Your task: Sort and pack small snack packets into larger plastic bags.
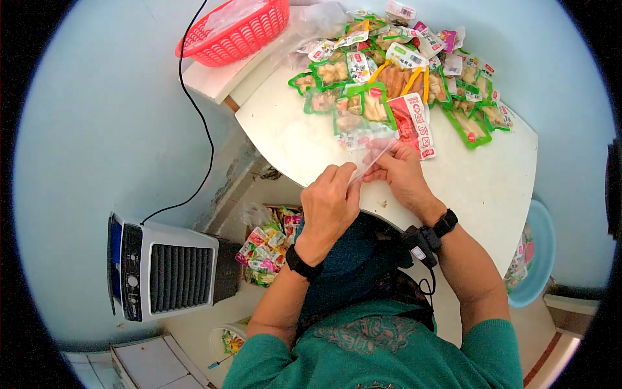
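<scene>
My left hand (330, 200) and my right hand (403, 170) are closed on the edge of a clear plastic bag (360, 144), pulled taut between them near the table's front edge. The far part of the bag lies against green-edged snack packets (364, 107); whether these are inside it or beneath it, I cannot tell. Just beyond my right hand lies a red and white packet (414, 126). A heap of sealed food packets (408, 65), mostly green-edged with pale food showing, covers the far part of the white table (476, 188). Both wrists wear black bands.
A red plastic basket (240, 35) stands at the far left beside crumpled clear bags (321, 21). Below the table at left is a box of colourful packets (269, 246), near a grey air cooler (181, 269) with a black cord (210, 146). A blue basin (541, 249) stands at right.
</scene>
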The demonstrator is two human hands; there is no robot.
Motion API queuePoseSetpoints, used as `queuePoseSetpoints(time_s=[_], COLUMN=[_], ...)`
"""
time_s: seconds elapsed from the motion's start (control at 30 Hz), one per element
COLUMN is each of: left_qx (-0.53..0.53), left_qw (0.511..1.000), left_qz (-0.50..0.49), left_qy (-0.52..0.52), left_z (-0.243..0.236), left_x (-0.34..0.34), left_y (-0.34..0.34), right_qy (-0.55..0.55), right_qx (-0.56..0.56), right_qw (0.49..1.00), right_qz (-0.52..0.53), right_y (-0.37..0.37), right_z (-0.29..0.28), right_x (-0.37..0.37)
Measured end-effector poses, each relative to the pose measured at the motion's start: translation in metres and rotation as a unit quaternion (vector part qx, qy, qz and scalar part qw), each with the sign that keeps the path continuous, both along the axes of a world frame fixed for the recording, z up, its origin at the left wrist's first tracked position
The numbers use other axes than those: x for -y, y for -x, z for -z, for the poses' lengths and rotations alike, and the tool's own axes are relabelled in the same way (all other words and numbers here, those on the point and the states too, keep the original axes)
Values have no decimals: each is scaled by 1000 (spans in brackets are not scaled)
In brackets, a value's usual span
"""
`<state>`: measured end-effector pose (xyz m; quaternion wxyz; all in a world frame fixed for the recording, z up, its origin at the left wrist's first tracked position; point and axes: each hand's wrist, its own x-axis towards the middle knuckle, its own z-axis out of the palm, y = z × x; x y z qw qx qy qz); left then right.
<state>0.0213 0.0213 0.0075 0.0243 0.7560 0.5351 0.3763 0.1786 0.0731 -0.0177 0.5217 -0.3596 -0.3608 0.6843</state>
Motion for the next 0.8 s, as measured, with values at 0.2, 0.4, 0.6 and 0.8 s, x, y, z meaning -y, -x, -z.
queuePoseSetpoints(time_s=[0.2,0.4,0.6,0.8], left_qx=[24,39,-15,9], left_qw=[999,983,969,971], left_qz=[-16,-81,-105,-127], left_qy=[-44,-161,-225,-201], left_z=[-7,-27,-28,-38], left_x=[2,0,0,0], left_y=[4,5,14,16], right_qy=[5,-41,-57,-67], right_qx=[43,91,110,145], right_qw=[999,995,992,986], right_qz=[10,-23,-17,-39], right_y=[3,1,7,4], right_z=[-4,0,-1,-1], right_x=[3,3,6,4])
